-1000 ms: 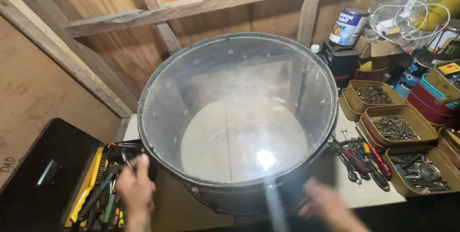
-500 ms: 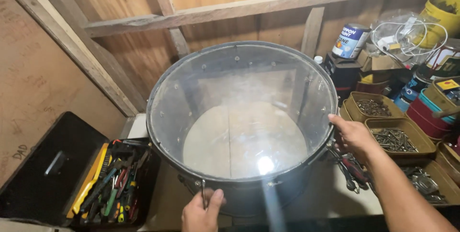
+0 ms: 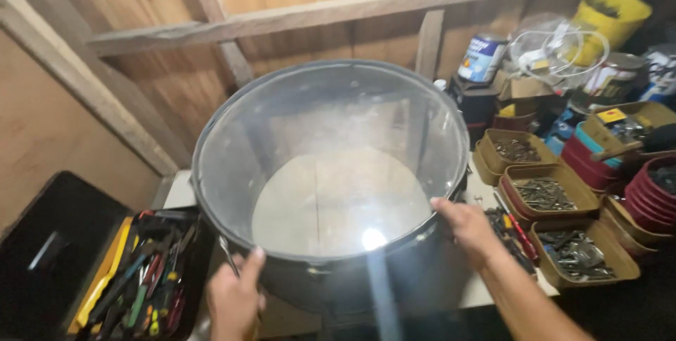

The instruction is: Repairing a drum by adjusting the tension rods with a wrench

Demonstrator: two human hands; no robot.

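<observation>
Head view shows me the drum (image 3: 331,186) tilted mouth-up on the bench, tool case (image 3: 134,278) at its eight o'clock and screw trays (image 3: 549,193) at three. Half a second ago my left hand (image 3: 236,299) gripped the shell bottom; now it holds the rim at seven o'clock. My right hand (image 3: 468,228) has slid along the rim to four o'clock. Both grip the hoop, so I judge the drum steadier.

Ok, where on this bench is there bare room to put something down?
Little: a pale strip of bench between the drum and the open toolbox, and a sliver by the right hand. The right side is packed with trays of screws, tins and bowls.
</observation>
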